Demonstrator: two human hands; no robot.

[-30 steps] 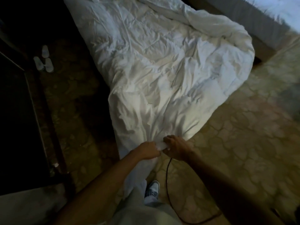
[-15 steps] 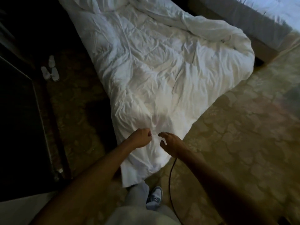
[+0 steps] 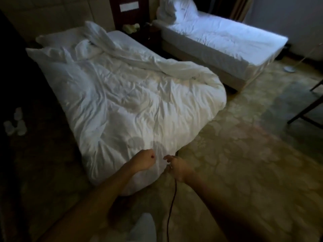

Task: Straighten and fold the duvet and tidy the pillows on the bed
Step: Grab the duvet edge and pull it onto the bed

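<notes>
The white crumpled duvet [image 3: 132, 102] covers the near bed and hangs over its foot end down to the carpet. A bunched fold runs across its far right side. My left hand [image 3: 144, 161] is a closed fist pressed into the duvet fabric at the foot end. My right hand [image 3: 176, 165] hovers at the duvet's right lower edge, fingers apart and holding nothing. A white pillow [image 3: 57, 38] lies flat at the head of the bed, partly under the duvet.
A second bed [image 3: 227, 42] with piled pillows [image 3: 167, 12] stands to the right, a dark nightstand [image 3: 139, 32] between the beds. White slippers [image 3: 15, 123] lie on the floor at left. Chair legs [image 3: 307, 109] are at right. A black cable [image 3: 172, 203] hangs below my right wrist.
Both hands gripped the duvet's corner a second ago; my right hand has let go and opened. The duvet's end now lies lower over the bed foot, and my view has lifted.
</notes>
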